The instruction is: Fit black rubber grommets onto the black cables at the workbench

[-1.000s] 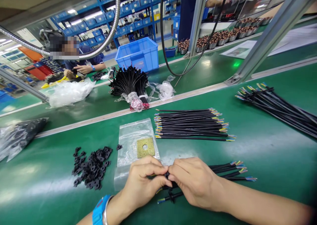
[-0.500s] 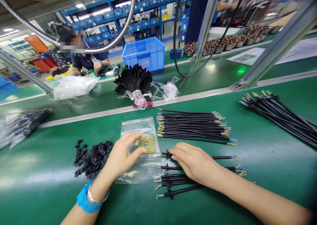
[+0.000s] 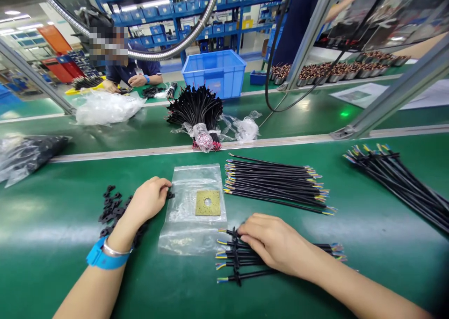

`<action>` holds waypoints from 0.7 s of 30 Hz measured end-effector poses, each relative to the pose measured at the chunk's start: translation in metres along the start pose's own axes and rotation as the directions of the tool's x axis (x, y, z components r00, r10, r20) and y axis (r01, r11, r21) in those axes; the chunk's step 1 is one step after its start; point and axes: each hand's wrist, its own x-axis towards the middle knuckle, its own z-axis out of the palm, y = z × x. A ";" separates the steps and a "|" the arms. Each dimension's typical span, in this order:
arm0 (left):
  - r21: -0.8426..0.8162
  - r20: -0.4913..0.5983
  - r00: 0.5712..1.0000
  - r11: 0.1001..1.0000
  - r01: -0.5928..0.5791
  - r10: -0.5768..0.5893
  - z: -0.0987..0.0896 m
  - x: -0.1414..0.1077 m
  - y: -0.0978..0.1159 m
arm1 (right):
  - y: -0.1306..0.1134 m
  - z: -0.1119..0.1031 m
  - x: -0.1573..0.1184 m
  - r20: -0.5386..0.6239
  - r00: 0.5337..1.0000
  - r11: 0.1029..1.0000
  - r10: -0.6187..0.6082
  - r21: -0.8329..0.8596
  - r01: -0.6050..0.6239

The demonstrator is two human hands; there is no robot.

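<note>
My left hand [image 3: 150, 198] is closed at the left edge of a clear zip bag [image 3: 189, 178], its fingertips pinching a small black plastic part [image 3: 170, 194]. Under its wrist lies a pile of similar black parts [image 3: 112, 209], partly hidden. On the bag rests a yellowish square plate [image 3: 206, 207] with a central hole. My right hand [image 3: 268, 237] is closed over a black cable [image 3: 224, 231], which carries a black part near its stripped end. That cable lies beside several other cables with black parts [image 3: 237, 265] lined up; my right hand and forearm hide their middles.
Loose cables [image 3: 273, 181] lie in a row behind my right hand, and a cable bundle [image 3: 396, 174] at far right. Beyond the metal rail [image 3: 147, 153] stand a tied cable bunch [image 3: 196, 106] and a blue bin [image 3: 213, 73]. A co-worker [image 3: 133, 71] sits across the bench.
My left hand has moved left from above the plate and closed on a small black part. My right hand has brought its cable down beside the other fitted cables.
</note>
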 end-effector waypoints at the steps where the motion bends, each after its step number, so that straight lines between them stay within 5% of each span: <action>1: -0.022 0.006 1.000 1.000 -0.013 0.013 -0.001 -0.001 0.001 | 0.001 -0.003 0.000 0.002 1.000 1.000 -0.001 -0.001 0.001; 7: -0.051 0.049 0.994 0.994 -0.096 0.099 0.000 -0.005 0.002 | 0.027 -0.010 0.005 -0.266 0.964 0.975 0.025 -0.208 -0.083; 12: -0.266 -0.116 0.992 0.961 -0.080 0.050 0.001 -0.005 0.007 | 0.037 -0.003 0.008 -0.252 0.964 0.917 0.089 -0.357 -0.178; 14: -0.562 -0.131 0.991 0.826 -0.047 -0.033 0.002 -0.008 0.017 | 0.035 -0.001 0.008 -0.254 0.961 0.908 0.112 -0.368 -0.203; 16: -0.829 0.014 0.998 0.558 0.045 -0.059 0.005 -0.013 0.032 | 0.033 -0.001 0.010 -0.259 0.956 0.905 0.135 -0.361 -0.226; 18: -0.934 0.183 0.983 0.313 0.172 0.005 0.009 -0.018 0.047 | 0.033 -0.003 0.011 -0.251 0.956 0.904 0.153 -0.354 -0.238; 21: -0.957 0.259 0.961 0.157 0.242 0.095 0.016 -0.024 0.062 | 0.034 -0.005 0.012 -0.235 0.958 0.900 0.166 -0.360 -0.245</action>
